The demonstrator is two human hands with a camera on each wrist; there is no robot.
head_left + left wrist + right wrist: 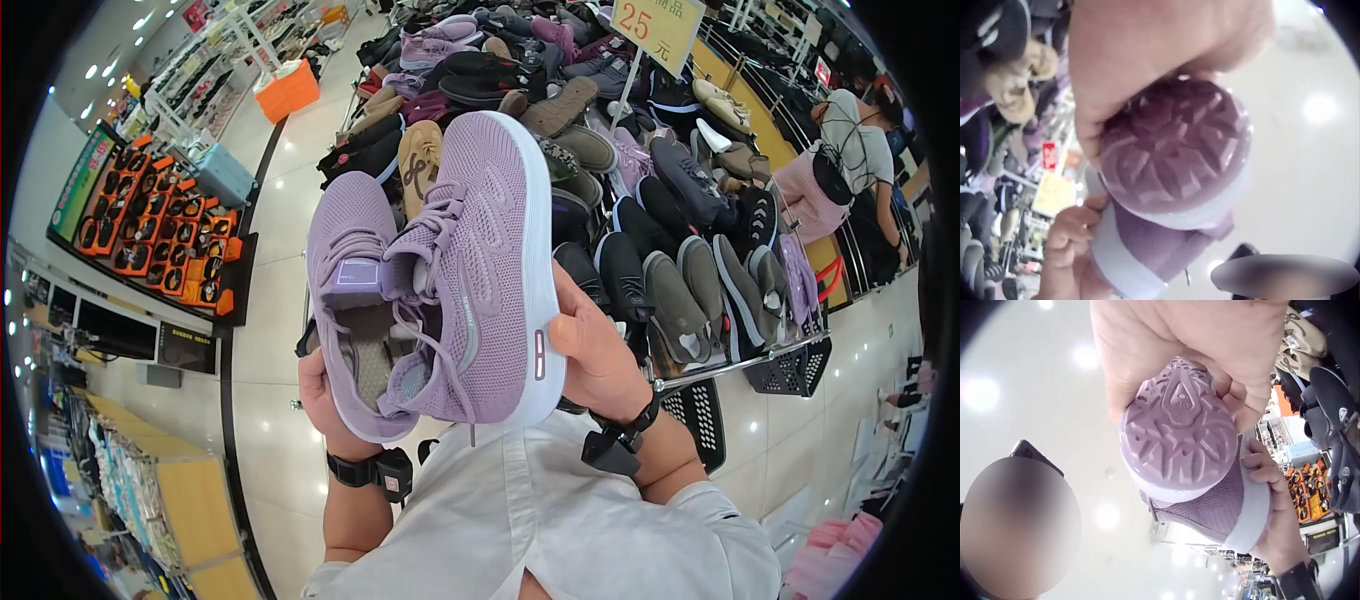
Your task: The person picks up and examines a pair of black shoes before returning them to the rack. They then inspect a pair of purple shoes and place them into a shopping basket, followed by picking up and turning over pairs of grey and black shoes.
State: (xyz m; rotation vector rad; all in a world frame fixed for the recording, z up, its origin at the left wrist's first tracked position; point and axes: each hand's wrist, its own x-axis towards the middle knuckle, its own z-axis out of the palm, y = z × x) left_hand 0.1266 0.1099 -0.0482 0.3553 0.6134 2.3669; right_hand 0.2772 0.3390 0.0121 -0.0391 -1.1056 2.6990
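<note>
Two lilac knit sneakers with white midsoles are held up side by side, toes pointing away from me. My left hand (322, 405) grips the left sneaker (352, 222) around its heel end; its insole shows through the opening. My right hand (603, 355) holds the right sneaker (500, 270) by the outer side near the heel, thumb on the white midsole. This shoe is tilted, showing its side and laces, and overlaps the left one. In the left wrist view, the purple treaded outsole (1175, 150) lies under the left hand. The right wrist view shows another patterned outsole (1179, 437) beneath my right hand.
A rack heaped with many shoes (680, 290) stands ahead and to the right, with a yellow price sign (655, 30) above it. Black baskets (790, 368) sit below its front rail. Orange display boxes (165, 235) are at left. A person (855, 140) bends at far right.
</note>
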